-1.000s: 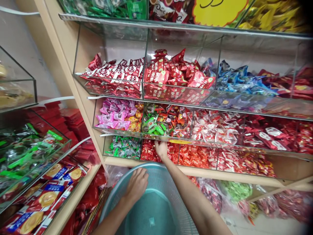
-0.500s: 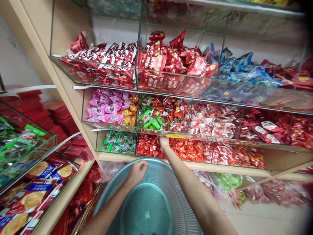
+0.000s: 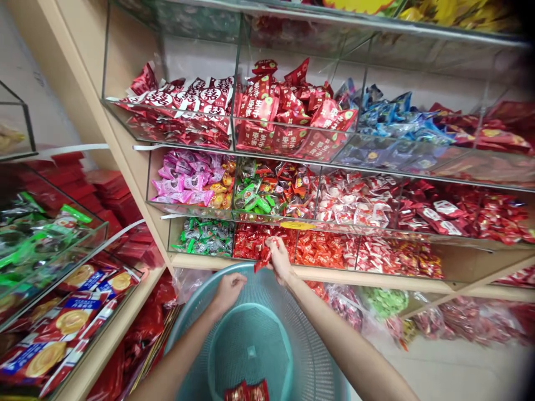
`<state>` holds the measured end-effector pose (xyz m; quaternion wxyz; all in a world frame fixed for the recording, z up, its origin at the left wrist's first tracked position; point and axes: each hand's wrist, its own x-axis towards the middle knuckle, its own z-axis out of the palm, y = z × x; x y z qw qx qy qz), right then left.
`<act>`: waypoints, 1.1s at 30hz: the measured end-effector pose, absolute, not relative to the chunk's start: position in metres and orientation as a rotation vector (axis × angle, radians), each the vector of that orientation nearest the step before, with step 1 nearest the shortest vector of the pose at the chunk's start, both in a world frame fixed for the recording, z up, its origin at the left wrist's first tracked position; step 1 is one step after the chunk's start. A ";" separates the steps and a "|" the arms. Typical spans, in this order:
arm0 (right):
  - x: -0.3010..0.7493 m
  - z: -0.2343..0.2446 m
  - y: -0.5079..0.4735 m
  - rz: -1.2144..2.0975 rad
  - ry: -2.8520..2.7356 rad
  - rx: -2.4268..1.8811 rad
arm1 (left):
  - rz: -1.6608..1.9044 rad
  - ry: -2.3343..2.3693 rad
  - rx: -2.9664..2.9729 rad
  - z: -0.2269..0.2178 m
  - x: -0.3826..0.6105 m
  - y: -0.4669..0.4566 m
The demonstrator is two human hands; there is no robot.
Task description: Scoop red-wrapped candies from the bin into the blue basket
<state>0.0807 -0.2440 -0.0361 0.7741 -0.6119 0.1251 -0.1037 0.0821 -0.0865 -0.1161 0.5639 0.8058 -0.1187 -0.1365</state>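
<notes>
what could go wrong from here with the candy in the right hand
The shiny red wrapped candy pinched in the right hand might slip and miss the round teal plastic mesh basket, since it appears just at the basket's far edge. Orange-red wrapped sweets lie just right of the hand, so similar-looking kinds could get mixed.

A pale wooden shelf unit (image 3: 90,106) fills most of the frame, its broad upright side slanting from the upper left down toward the left centre. Clear bins with dark-edged dividers (image 3: 238,61) stand in tiers across it, with a whitish back panel (image 3: 196,58) showing behind the upper tier. A light wood ledge (image 3: 384,282) runs below the lowest tier. At lower left, another wooden shelf edge (image 3: 102,340) slopes beside it. A plain greyish wall (image 3: 14,53) shows at upper left; pale floor tiles (image 3: 460,370) lie at lower right. Bright light glints off the clear panels.
</notes>
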 end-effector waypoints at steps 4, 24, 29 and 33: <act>0.012 -0.048 -0.223 0.004 0.150 -1.417 | -0.347 -0.290 1.937 -0.124 0.073 -0.068; -0.129 -0.143 -0.162 0.311 -1.282 -2.851 | -0.590 -0.568 2.344 -0.126 0.014 -0.035; -0.141 -0.111 -0.169 0.304 -1.200 -2.861 | -0.635 -0.599 2.414 -0.125 0.009 -0.039; -0.123 -0.065 -0.193 0.245 -0.944 -2.921 | -0.694 -0.652 2.414 -0.121 0.015 -0.040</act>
